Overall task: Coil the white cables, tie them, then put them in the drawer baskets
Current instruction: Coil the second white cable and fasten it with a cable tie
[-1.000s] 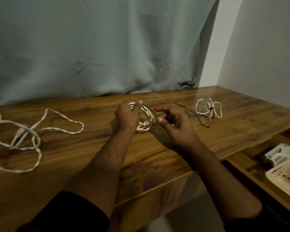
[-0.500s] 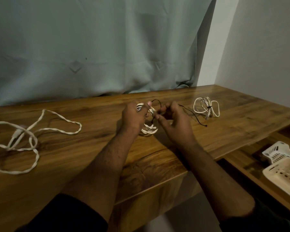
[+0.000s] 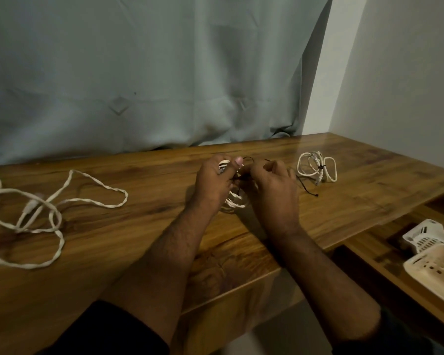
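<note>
My left hand (image 3: 213, 183) grips a small coil of white cable (image 3: 235, 201) held upright on the wooden table (image 3: 139, 242). My right hand (image 3: 273, 187) pinches a thin black tie (image 3: 248, 160) that loops over the top of the coil. Most of the coil is hidden between my hands. A second white cable, coiled and tied with a black tie (image 3: 317, 169), lies to the right. A loose, uncoiled white cable (image 3: 44, 211) sprawls at the left. Two white perforated baskets (image 3: 436, 265) sit in the open drawer at lower right.
A grey-green curtain (image 3: 151, 73) hangs along the table's back edge and a white wall (image 3: 408, 73) stands at the right. Another black tie (image 3: 309, 189) lies on the table just right of my right hand.
My right hand has picked up a black tie, brought it against the coil and closed on it. Both hands have drawn together around the coil.
</note>
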The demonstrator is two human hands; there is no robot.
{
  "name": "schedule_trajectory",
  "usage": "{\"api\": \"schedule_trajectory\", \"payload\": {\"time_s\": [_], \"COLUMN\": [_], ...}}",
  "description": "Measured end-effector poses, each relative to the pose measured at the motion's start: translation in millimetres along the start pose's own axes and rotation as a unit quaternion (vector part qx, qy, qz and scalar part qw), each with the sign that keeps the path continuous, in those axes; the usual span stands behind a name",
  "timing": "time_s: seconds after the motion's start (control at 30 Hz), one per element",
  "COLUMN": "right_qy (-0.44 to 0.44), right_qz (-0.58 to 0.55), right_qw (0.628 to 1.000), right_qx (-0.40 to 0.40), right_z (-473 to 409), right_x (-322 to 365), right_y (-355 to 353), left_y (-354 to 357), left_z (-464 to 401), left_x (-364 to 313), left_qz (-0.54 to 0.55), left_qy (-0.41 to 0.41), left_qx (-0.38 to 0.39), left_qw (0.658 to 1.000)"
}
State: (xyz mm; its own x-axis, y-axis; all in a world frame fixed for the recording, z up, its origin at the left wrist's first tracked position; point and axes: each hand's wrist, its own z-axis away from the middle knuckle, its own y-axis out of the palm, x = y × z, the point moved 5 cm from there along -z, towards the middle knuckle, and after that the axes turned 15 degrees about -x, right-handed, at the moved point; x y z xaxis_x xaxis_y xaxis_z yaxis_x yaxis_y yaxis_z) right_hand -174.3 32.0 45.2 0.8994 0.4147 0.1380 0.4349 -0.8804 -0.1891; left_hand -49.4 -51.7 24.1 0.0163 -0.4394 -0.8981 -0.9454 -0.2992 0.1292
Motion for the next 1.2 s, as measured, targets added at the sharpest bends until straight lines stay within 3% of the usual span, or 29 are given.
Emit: {"api": "schedule_trajectory", "payload": {"time_s": [0.17,0.37,0.47,0.57,0.67,0.9,1.1,1.2], "right_qy": [-0.032,0.084,0.114,0.224,0.292,0.328,0.367,0.419], "right_qz": [0.068,-0.099,-0.168,-0.253,-0.258,-0.344,-0.465,-0.468], "right_qw": [0.997,0.990,0.978,0.939,0.915,0.859,0.781,0.766], "right_qx": [-0.015,0.060,0.043,0.065,0.110,0.188,0.197,0.136], "right_z": [-0.1,3.4,5.1,8.3,13.6,21.6,19.1,15.2], "right_x": [-3.2,-9.9,-13.9,-25.5,-31.7,-30.1,-22.2,-26.1], "right_y": [1.3,7.9,9.7,17.5,24.9,40.3,29.0,23.6], "left_y": [2.9,2.9,3.9,6.5,5.3,3.5,4.4,-2.6], "left_z": [2.8,5.7,8.4,10.6,10.5,8.3,8.3,3.5], "left_x": [-2.4,-5.1,-7.8,-11.1,-13.8,-4.4,-7.5,-0.9], "left_qz": [0.029,0.049,0.053,0.046,0.062,0.057,0.075,0.051], "left_qy": [-0.016,-0.027,-0.023,-0.009,-0.014,-0.034,-0.041,-0.038], "left_qx": [0.009,0.031,0.052,0.081,0.086,0.101,0.097,0.093], "left_qw": [0.999,0.998,0.997,0.996,0.994,0.993,0.992,0.994]}}
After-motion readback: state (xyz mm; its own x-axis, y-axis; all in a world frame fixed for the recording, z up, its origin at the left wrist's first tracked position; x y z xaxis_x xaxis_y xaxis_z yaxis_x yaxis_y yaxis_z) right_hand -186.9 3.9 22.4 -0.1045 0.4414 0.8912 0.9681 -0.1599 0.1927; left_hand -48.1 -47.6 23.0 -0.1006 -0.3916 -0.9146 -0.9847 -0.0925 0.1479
